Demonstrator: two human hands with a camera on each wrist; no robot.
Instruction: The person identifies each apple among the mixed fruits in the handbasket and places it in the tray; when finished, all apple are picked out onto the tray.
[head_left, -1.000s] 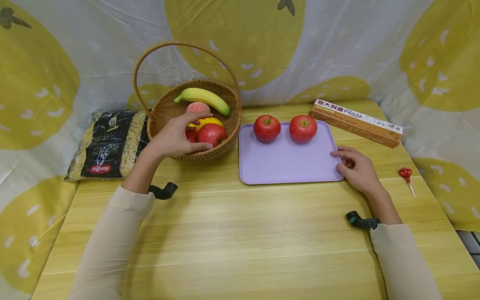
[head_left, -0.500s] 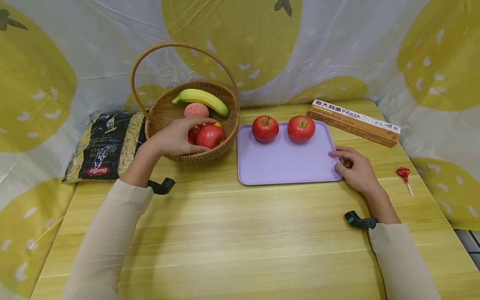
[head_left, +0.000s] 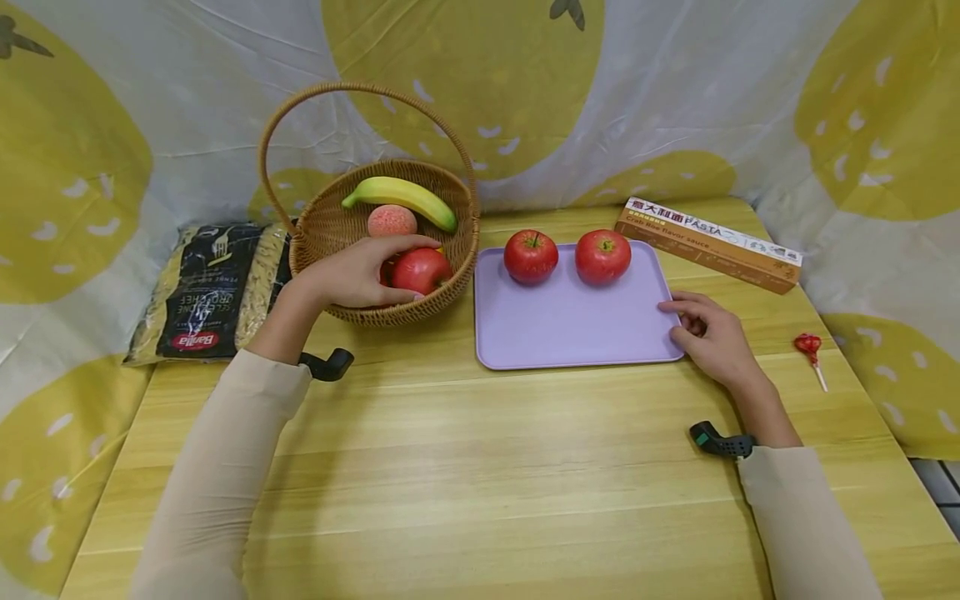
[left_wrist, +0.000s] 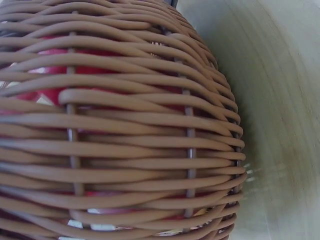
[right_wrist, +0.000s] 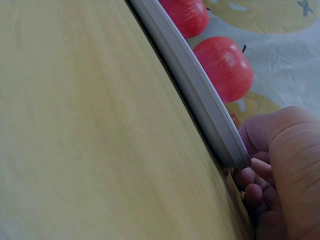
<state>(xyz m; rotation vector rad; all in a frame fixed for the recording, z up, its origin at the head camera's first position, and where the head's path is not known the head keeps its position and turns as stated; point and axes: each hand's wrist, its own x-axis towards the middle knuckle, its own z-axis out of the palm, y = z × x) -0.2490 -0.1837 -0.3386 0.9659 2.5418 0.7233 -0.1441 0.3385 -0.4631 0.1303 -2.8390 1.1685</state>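
Note:
In the head view my left hand reaches into the wicker basket. Its thumb and fingers lie around a red apple near the front rim. Behind the hand, a pink round fruit and a banana sit in the basket; a bit of yellow fruit is mostly covered. On the right, my right hand pinches the right edge of a lilac tray. The right wrist view has the thumb over the tray rim and the other fingers curled below. Two red apples stand on the tray's back part.
Left of the basket lies a bag of penne. A pasta box rests behind the tray's right corner, and a red lollipop lies near the table's right edge. In the left wrist view, the basket's weave fills most of the frame.
My left hand has settled lower over the apple in the basket, and its fingers have closed in around it. The right hand stays at the tray's edge.

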